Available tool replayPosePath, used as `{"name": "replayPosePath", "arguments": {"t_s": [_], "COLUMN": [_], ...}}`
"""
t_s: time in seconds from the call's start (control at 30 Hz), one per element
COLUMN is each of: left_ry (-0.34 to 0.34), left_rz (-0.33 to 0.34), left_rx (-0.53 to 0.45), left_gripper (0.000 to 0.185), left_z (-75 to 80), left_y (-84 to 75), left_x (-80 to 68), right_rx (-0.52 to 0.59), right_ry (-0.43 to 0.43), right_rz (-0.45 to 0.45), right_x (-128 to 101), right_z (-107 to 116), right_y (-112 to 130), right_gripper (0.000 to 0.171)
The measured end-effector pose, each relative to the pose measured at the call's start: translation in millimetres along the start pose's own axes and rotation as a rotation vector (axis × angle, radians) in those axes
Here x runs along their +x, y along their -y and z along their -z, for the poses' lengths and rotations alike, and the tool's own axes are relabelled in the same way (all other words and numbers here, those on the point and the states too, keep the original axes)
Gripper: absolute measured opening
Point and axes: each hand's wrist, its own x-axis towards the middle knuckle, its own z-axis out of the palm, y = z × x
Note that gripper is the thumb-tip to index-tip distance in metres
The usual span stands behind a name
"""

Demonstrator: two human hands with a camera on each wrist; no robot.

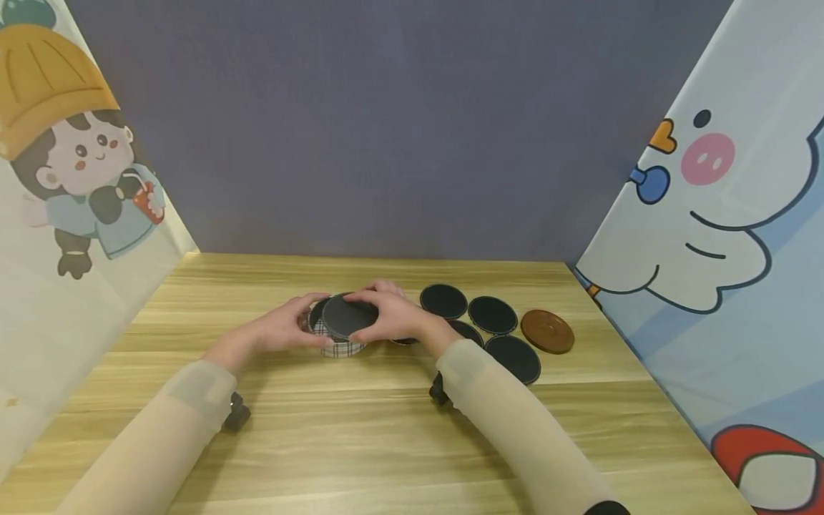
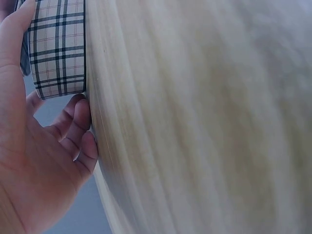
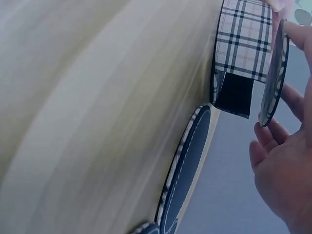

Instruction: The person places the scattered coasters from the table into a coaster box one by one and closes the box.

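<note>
A round coaster holder [image 1: 341, 350] with plaid sides and a dark rim stands on the table. My left hand [image 1: 282, 327] grips its left side, and the plaid wall [image 2: 58, 48] shows beside the thumb in the left wrist view. Between the thumb and fingers of my right hand [image 1: 402, 316] is a round black coaster [image 1: 344, 317], tilted over the holder's top. Seen from the right wrist, this coaster [image 3: 275, 73] is edge-on, next to a dark opening [image 3: 235, 95] in the holder's side. The holder's inside is mostly hidden.
Several black coasters lie flat to the right, among them a back one [image 1: 443, 301] and a front one [image 1: 513, 359]; my right arm partly covers some. Farther right lies a brown round disc [image 1: 547, 331]. A grey panel [image 1: 386, 129] rises behind the wooden table [image 1: 335, 443].
</note>
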Motion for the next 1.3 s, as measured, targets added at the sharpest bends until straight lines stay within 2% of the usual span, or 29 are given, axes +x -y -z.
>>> {"name": "replayPosePath", "arguments": {"t_s": [0.47,1.3], "left_ry": [-0.006,-0.002], "left_rz": [-0.021,-0.045], "left_rx": [0.004,0.018], "left_gripper": [0.101,0.102], "left_z": [0.0,0.9], "left_y": [-0.6,0.7], "left_x": [-1.5,1.5], "right_rx": [-0.014,-0.038], "right_ry": [0.029,0.054], "right_rz": [-0.004,-0.004], "right_x": [13.4,13.4], "right_z": [-7.0,-7.1], "right_y": [9.1,8.3], "right_gripper": [0.081,0.082]}}
